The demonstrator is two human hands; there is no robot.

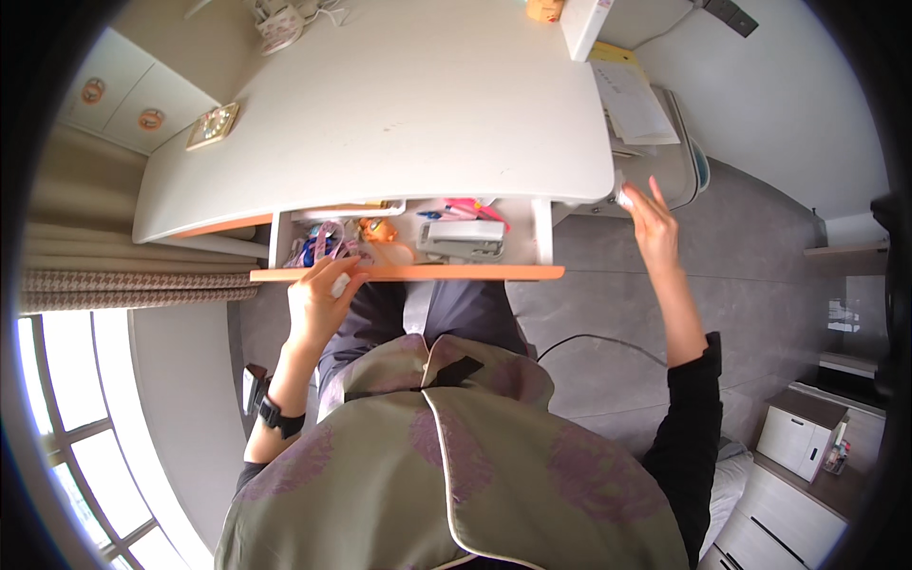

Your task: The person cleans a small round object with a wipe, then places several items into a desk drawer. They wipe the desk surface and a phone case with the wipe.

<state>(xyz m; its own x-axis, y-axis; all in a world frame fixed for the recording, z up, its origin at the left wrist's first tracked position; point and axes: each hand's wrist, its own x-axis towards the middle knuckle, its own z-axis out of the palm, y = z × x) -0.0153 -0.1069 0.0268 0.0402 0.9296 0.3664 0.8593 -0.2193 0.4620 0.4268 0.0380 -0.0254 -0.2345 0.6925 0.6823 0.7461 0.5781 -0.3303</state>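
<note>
At the orange front edge [463,273] of an open desk drawer is my left hand [317,303], its fingertips over the edge. A small crumpled white piece [340,286], perhaps tissue, is tucked in that hand. My right hand [654,224] is raised beyond the desk's right corner. It pinches a thin white thing [624,197], partly hidden by the fingers. Inside the drawer lie a grey and white stapler [463,241], an orange figurine [377,229], pink pens [470,208] and a tangle of blue and pink straps [320,242].
The white desktop [427,107] spreads above the drawer, with a phone in a decorated case [213,126] at its left edge. Papers [634,103] lie on a grey case-like thing [673,157] to the right. A black cable [605,337] crosses the grey floor [598,299].
</note>
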